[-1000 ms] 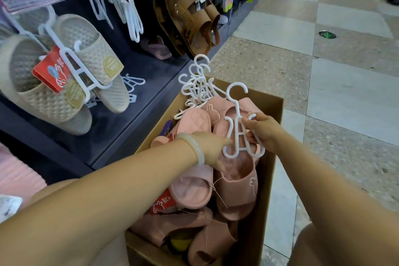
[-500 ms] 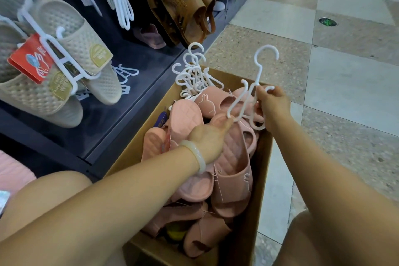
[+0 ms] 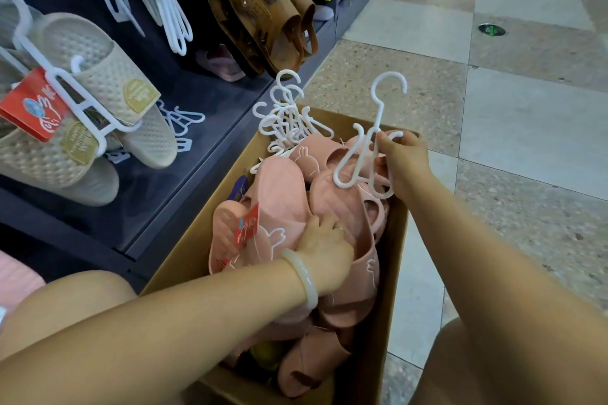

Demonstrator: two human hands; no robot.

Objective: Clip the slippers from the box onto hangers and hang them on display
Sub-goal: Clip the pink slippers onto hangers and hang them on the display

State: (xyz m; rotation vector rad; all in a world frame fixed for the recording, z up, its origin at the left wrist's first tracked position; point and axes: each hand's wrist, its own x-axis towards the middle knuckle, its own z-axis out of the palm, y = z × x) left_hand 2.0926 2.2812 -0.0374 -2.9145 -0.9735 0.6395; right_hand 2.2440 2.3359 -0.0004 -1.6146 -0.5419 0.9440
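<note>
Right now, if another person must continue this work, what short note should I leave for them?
Right hand holds one white hanger above the box, no slipper on it yet.
Left hand grips a pink slipper in the box.
Spare hangers lie at the box's far end.
Done: beige slippers and brown sandals hang on the rack.
Left: clip the pink slippers, hang them; many remain in the box.

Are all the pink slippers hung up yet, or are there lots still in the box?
Lots are left. The cardboard box is full of pink slippers, and none show on the rack. The right hand holds a white hanger, the left hand grips a slipper. Beige slippers already hang there.
</note>
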